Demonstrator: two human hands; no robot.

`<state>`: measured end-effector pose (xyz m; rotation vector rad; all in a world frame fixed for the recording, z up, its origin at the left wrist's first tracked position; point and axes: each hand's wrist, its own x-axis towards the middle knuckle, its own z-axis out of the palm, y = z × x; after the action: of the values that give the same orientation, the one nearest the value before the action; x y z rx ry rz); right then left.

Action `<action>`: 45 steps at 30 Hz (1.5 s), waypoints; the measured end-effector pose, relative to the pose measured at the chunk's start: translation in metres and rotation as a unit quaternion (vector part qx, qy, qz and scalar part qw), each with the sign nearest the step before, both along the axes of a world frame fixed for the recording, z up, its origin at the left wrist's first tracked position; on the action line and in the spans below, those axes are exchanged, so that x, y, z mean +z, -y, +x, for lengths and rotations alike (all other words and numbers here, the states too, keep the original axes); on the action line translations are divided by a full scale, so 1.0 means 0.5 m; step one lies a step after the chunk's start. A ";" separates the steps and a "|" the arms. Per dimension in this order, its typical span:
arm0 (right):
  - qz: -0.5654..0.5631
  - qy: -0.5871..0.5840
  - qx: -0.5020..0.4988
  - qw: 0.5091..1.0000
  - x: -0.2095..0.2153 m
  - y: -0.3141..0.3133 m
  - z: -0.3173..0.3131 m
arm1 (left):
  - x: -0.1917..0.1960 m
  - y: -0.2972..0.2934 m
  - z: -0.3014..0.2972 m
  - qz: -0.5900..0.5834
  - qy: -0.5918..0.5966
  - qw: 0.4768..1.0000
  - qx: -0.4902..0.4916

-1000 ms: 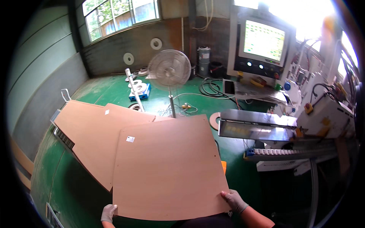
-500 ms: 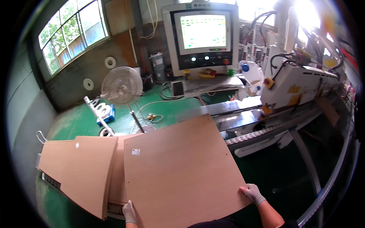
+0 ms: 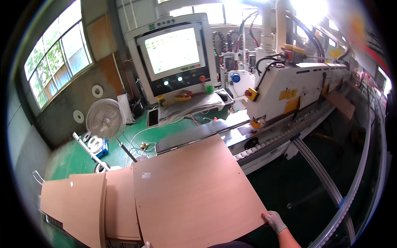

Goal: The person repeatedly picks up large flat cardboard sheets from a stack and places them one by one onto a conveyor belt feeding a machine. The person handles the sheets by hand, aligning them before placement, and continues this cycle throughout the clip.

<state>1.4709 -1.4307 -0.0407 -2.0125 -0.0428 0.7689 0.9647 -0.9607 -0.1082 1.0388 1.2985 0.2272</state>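
Note:
I hold a large light-brown wooden board [image 3: 194, 190] flat in front of me. My right hand [image 3: 273, 220], in a grey glove, grips its near right corner. Only a sliver of my gloved left hand [image 3: 145, 245] shows at the picture's lower edge, under the board's near left corner. The board's far edge reaches over the metal infeed table [image 3: 194, 136] of a long white machine [image 3: 289, 89].
A stack of similar boards [image 3: 82, 202] lies to the left on a cart. A control panel with a lit screen [image 3: 173, 49] stands behind the infeed table. A floor fan [image 3: 105, 118] and cables sit on the green floor [image 3: 66, 157]. A curved rail [image 3: 355, 186] runs along the right.
The board has swung to the right, away from the stack and toward the machine's infeed table. My left hand has slipped almost out of the picture.

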 end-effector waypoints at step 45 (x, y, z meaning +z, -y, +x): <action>0.660 -0.162 -0.340 0.650 -0.120 0.151 0.302 | 0.035 0.480 0.947 -0.248 0.192 0.927 -0.207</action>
<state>1.6219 -1.5062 -0.1005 -0.3575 0.2790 0.3347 1.4381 -1.2006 -0.0909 0.7562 0.7021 -0.2085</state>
